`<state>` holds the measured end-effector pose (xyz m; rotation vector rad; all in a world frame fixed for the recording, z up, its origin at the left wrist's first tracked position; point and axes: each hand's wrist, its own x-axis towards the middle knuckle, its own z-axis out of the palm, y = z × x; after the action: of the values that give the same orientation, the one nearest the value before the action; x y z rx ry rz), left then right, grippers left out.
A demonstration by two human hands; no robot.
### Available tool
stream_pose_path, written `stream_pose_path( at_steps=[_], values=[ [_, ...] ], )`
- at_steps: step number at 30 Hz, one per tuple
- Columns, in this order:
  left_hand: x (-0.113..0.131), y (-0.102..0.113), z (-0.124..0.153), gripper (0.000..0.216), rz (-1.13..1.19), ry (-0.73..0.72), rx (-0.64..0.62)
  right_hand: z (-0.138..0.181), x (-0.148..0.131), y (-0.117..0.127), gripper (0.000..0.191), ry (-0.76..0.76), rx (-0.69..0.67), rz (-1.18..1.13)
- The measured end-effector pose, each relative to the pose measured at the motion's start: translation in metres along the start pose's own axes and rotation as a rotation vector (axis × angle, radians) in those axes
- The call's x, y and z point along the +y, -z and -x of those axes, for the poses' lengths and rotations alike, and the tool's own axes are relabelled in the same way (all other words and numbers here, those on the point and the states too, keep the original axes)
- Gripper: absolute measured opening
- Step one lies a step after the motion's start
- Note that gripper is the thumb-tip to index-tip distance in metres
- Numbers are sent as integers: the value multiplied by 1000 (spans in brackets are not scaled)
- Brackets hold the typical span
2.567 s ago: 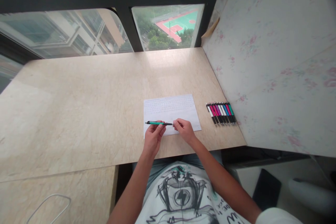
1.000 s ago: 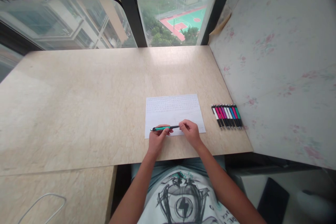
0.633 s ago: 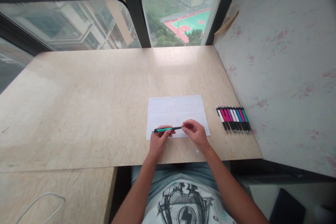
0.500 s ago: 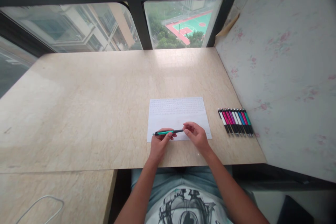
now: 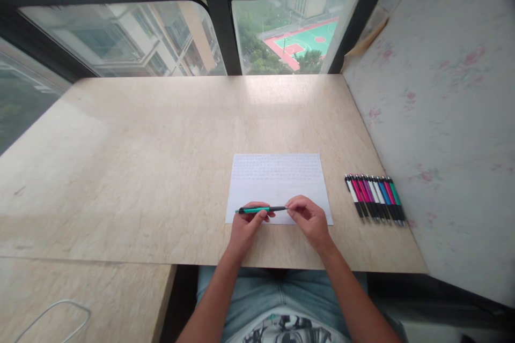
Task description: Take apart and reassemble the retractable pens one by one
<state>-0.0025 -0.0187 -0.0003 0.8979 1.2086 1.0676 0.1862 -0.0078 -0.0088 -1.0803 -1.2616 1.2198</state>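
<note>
A green and black pen (image 5: pixel 257 209) lies level above the near edge of a white sheet of paper (image 5: pixel 278 179) with faint writing along its top. My left hand (image 5: pixel 246 228) pinches the pen's green barrel from below. My right hand (image 5: pixel 310 221) has its fingertips closed on the pen's dark right end. Both hands hover at the near edge of the beige stone-look desk (image 5: pixel 161 161).
A row of several pens (image 5: pixel 375 198) in white, pink, blue and green lies to the right of the paper, close to a floral-papered wall (image 5: pixel 446 112). Windows (image 5: pixel 293 37) run behind the desk. A white cable (image 5: pixel 52 316) loops on the lower surface at bottom left.
Both hands have kept their hold on the pen throughout. The camera has tilted, so the desk, paper and pens sit lower and further right in the picture.
</note>
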Motion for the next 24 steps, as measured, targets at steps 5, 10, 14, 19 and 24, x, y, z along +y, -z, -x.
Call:
stream_pose_path(
  at_steps=[5,10,14,19,24],
  values=[
    [-1,1,-1,26,42,13,-15,1,0,0,4,29,-28,-12],
    [-5,3,-1,24,66,-8,-27,2,1,0,4,84,-18,-30],
    [-7,2,0,26,84,-4,-14,3,0,1,7,98,-19,-15],
    [-7,3,2,24,107,-11,-15,5,-1,0,3,76,-45,-39],
    [-6,4,1,22,145,-11,-9,5,1,-2,10,25,16,80]
  ],
)
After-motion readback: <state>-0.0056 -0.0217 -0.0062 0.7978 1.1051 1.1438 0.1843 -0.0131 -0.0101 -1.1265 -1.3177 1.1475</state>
